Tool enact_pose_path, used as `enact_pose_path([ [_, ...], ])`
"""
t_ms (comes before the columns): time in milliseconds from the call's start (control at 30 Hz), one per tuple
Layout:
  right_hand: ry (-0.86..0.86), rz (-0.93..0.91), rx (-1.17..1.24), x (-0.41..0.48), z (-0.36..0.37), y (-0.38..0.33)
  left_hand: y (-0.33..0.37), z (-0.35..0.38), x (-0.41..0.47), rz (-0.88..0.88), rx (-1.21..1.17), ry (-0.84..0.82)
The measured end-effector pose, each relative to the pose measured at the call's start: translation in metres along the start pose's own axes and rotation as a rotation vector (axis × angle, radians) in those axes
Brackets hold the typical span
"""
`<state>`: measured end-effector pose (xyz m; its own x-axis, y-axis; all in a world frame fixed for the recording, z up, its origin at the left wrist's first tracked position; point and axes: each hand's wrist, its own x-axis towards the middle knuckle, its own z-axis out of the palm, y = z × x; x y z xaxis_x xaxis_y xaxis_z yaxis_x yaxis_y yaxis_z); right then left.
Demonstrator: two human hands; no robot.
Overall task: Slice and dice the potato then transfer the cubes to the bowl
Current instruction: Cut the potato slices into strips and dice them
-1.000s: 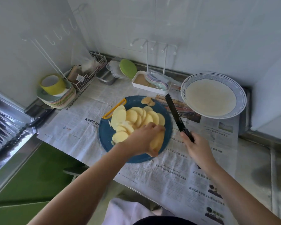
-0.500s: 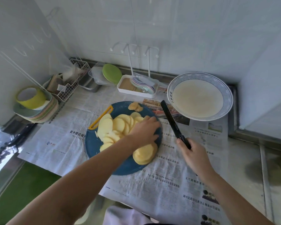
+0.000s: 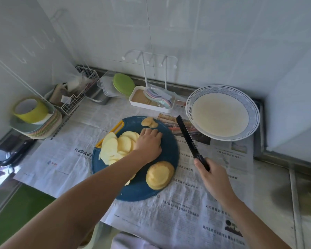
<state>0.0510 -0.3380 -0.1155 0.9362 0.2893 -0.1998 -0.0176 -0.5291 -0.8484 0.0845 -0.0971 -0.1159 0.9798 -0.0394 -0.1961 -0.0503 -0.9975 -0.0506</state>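
Slippery, brittle potato slices (image 3: 118, 146) are pinned under the flat left hand (image 3: 148, 143), probably best held from above; the knife (image 3: 188, 139) is gripped by the right hand (image 3: 215, 178).

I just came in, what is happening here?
A person is cutting up potato. The left hand lies flat on the fanned pale yellow potato slices on the round dark blue cutting board. The right hand grips the black knife, its blade beside the board, over the newspaper. A small stack of slices sits at the board's near edge. No cubes show yet; the white blue-rimmed bowl stands to the right.
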Motion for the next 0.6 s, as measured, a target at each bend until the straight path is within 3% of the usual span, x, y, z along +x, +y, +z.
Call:
enact_pose_path([
  [500,-0.032,-0.02,-0.047,0.001,0.01,-0.004,-0.032,-0.006,-0.005,-0.252,-0.073,-0.037],
  [600,-0.027,-0.008,-0.039,-0.002,0.005,-0.006,-0.03,-0.013,-0.008,-0.221,-0.175,-0.005],
])
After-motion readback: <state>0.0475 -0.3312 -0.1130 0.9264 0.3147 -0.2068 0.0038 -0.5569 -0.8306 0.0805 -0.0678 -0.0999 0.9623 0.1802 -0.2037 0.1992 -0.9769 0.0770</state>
